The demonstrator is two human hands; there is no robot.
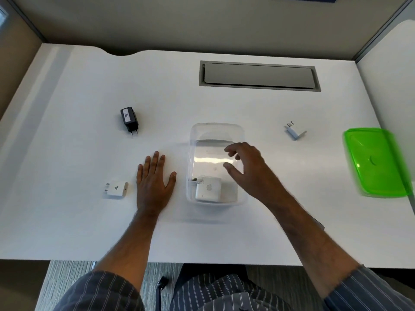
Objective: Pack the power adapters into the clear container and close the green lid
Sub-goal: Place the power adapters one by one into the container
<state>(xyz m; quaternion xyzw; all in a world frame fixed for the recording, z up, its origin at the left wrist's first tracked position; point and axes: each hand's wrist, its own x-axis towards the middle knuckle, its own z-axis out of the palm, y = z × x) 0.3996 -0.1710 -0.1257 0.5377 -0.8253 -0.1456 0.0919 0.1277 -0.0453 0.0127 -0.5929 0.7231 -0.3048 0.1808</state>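
Observation:
The clear container [215,131] sits in the middle of the white desk. One white square power adapter [208,189] lies inside it at the near end. My right hand [244,162] hovers over the container with fingers spread, holding nothing. My left hand [153,178] rests flat on the desk just left of the container. A small white adapter [116,189] lies left of that hand. A black adapter [129,118] with a label lies further back on the left. A white plug piece [293,131] lies to the right. The green lid [377,162] rests at the far right.
A grey cable hatch [258,76] is set into the desk behind the container. Beige partition walls [157,21] enclose the desk at the back and sides. The desk's near edge [179,261] runs above my lap.

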